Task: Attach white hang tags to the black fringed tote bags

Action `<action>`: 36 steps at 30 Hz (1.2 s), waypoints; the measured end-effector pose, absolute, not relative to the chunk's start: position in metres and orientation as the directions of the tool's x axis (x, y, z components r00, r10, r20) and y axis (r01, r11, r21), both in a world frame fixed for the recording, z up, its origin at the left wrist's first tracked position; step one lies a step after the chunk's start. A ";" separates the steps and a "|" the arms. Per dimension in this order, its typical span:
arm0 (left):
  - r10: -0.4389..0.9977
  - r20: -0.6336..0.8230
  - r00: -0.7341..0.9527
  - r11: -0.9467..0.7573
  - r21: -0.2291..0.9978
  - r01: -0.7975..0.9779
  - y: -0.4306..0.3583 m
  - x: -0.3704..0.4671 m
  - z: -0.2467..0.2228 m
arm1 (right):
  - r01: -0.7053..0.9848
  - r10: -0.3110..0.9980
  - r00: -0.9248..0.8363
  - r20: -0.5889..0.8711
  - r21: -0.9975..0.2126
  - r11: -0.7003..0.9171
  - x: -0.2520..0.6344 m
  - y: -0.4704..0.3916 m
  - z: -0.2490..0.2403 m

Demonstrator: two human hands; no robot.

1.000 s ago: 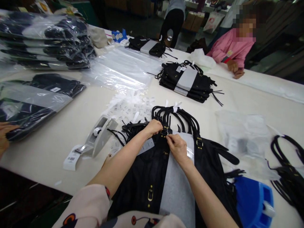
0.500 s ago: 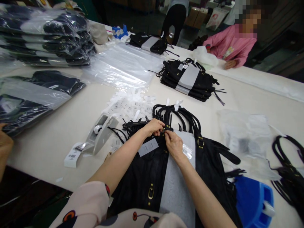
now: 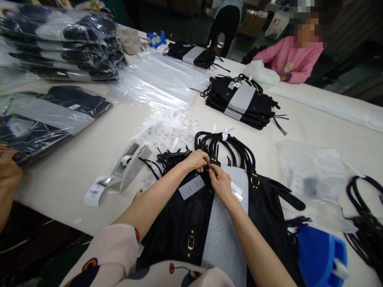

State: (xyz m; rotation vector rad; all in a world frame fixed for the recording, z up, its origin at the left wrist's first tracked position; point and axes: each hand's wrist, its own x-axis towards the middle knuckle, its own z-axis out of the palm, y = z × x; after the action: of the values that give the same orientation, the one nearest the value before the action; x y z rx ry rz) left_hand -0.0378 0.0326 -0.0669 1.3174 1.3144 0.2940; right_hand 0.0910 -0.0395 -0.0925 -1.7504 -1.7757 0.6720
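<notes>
A black bag (image 3: 173, 223) with brass buckles lies before me, a grey sheet (image 3: 223, 223) wrapped over its middle. My left hand (image 3: 198, 160) and my right hand (image 3: 220, 180) meet at the base of its looped handles (image 3: 239, 145). Both pinch at the strap there; what is between the fingertips is too small to make out. A grey hang tag (image 3: 192, 187) rests on the bag just below my left hand. Beside the bag on the left is a grey tape dispenser (image 3: 128, 165) with a label strip (image 3: 96, 192) at its end.
White labels (image 3: 170, 131) lie beyond the bag. Clear plastic sheets (image 3: 158, 81), black bag stacks (image 3: 242, 101) and wrapped bags (image 3: 66, 44) cover the far side. A blue dispenser (image 3: 320, 255) stands at right. Another person's hand (image 3: 8, 175) is at left, a person in pink (image 3: 302, 59) opposite.
My fingertips have drawn closer together at the strap, and the hang tag has shifted slightly. The hand at the far left reaches further in. The view has moved a little.
</notes>
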 end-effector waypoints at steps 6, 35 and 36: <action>0.901 -0.288 0.324 0.013 0.764 0.645 0.034 -0.045 -0.068 | 0.686 0.998 -0.043 0.044 -0.725 0.062 0.093 -0.040 -0.088; 0.961 -0.244 0.130 0.096 0.735 0.672 0.026 -0.066 -0.054 | 0.754 0.961 -0.204 0.186 -0.597 0.275 0.077 0.000 -0.078; 0.959 -0.253 0.128 0.124 0.782 0.611 0.026 -0.065 -0.056 | 0.755 0.964 -0.194 0.180 -0.601 0.264 0.078 0.001 -0.078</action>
State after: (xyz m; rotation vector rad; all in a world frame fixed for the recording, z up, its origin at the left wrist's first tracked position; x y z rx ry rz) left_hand -0.0648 0.0258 -0.0556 1.5771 1.5732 0.5294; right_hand 0.0781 0.0010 -0.0780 -1.5491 -2.0154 0.5242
